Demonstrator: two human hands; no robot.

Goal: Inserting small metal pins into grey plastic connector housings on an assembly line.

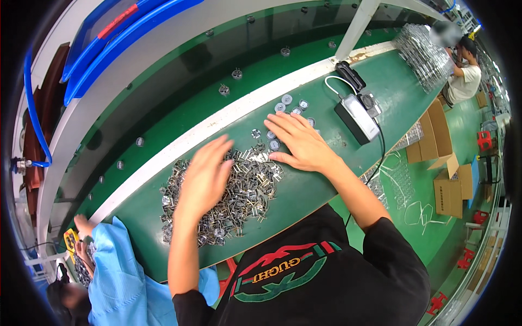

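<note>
A broad heap of small metal parts with thin pins point(239, 201) lies on the green worktop point(296, 190). My left hand point(204, 179) is over the heap's left part, its fingers stretched and slightly blurred, with nothing seen in it. Palm down, my right hand point(302, 144) is spread at the heap's far right edge, among several round grey parts point(286, 99). Its fingers partly cover some of them, and what lies under the palm is hidden. One small round part point(255, 133) sits between my two hands.
Beyond a white rail point(217, 125), a green conveyor belt point(179, 103) carries spaced small parts. At right stand a white-and-black box-shaped device point(359, 117) with cables and a stack of clear trays point(424, 54). Cardboard boxes point(435, 133) stand on the floor. A co-worker in blue point(122, 271) is close at left; another sits far right.
</note>
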